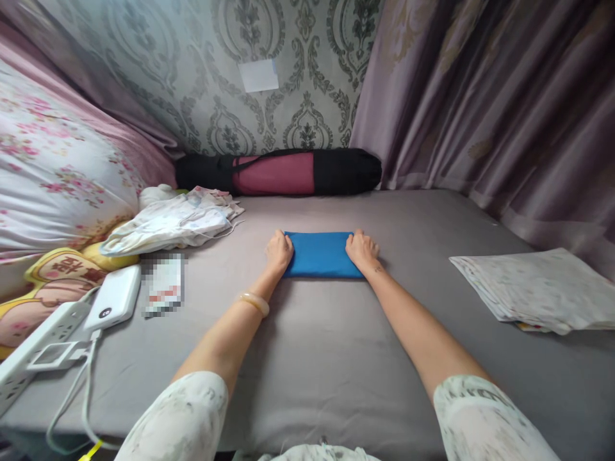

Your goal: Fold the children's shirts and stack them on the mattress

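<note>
A folded blue cloth (pixel 319 254) lies flat on the grey bed sheet (pixel 307 346), in the middle of the view. My left hand (pixel 279 250) grips its left edge, fingers curled over the fabric. My right hand (pixel 362 250) holds the right edge the same way. Both arms reach straight forward from white patterned sleeves, and a pale bangle (pixel 254 302) sits on my left wrist.
A black and maroon rolled bag (pixel 278 171) lies against the patterned wall. Crumpled white clothes (pixel 175 221) sit at left near floral pillows (pixel 57 173). A power bank (pixel 114 297), power strip (pixel 33 346) and cable lie front left. Folded pale fabric (pixel 542 288) rests at right below purple curtains.
</note>
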The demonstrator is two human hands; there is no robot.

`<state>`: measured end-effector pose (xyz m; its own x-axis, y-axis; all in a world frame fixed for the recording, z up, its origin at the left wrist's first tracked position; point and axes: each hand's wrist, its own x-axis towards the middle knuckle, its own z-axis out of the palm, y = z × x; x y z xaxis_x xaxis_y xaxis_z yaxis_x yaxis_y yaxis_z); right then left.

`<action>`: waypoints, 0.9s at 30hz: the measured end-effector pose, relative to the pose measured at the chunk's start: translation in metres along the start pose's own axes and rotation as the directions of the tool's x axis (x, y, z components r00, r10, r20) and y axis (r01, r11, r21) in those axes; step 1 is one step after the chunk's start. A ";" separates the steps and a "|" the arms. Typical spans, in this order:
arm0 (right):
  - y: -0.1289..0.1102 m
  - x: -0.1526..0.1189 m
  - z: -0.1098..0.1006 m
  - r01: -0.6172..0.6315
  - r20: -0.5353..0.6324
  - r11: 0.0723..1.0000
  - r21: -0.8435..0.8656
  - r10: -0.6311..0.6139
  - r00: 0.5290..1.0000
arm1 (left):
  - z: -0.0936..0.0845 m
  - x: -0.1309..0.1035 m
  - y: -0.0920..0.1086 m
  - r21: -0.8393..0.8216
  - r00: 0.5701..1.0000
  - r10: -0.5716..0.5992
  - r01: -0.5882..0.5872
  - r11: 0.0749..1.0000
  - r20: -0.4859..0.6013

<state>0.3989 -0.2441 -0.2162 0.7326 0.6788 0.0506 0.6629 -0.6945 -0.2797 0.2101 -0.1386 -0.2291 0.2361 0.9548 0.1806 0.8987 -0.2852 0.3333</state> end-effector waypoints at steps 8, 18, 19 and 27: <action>-0.001 -0.003 0.005 -0.024 -0.026 0.999 0.024 0.024 0.999 | -0.001 -0.005 0.004 0.022 1.000 -0.008 0.008 1.000 0.007; -0.009 -0.016 -0.015 0.084 -0.047 0.996 0.030 -0.082 0.996 | -0.027 -0.020 0.014 0.147 0.985 0.172 -0.169 0.975 -0.003; -0.014 -0.022 -0.013 0.153 -0.092 0.988 0.013 -0.151 0.984 | -0.027 -0.024 0.017 0.145 0.976 0.218 -0.217 0.965 0.008; -0.034 -0.056 0.017 0.468 0.040 0.883 -0.034 -0.467 0.883 | 0.003 -0.050 0.031 0.087 0.925 0.346 -0.362 0.928 0.155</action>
<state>0.3332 -0.2545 -0.2262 0.3312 0.9336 0.1367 0.9337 -0.3034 -0.1903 0.2271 -0.1944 -0.2305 0.5866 0.7979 0.1388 0.7811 -0.6027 0.1634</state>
